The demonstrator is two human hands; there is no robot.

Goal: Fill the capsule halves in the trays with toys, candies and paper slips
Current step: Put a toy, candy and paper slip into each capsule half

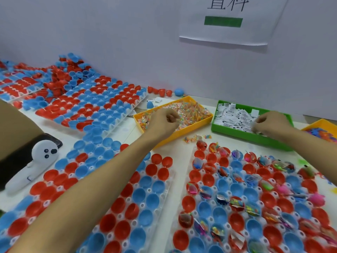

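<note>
— Capsule halves (226, 194), red and blue, sit in trays (175, 181) by both arms.
— And the hands?
— Left hand (162, 121) curls in the yellow candy bin (209, 116), maybe pinching candy. Right hand (269, 123) pinches paper slips (235, 115) in the green bin (237, 133).

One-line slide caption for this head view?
Left hand reaches into yellow candy bin, right hand into green paper-slip bin, above trays of red and blue capsule halves.

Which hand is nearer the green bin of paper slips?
Right. The right hand is inside the green bin, fingers among the paper slips. The left hand is over the yellow candy bin beside it.
</note>
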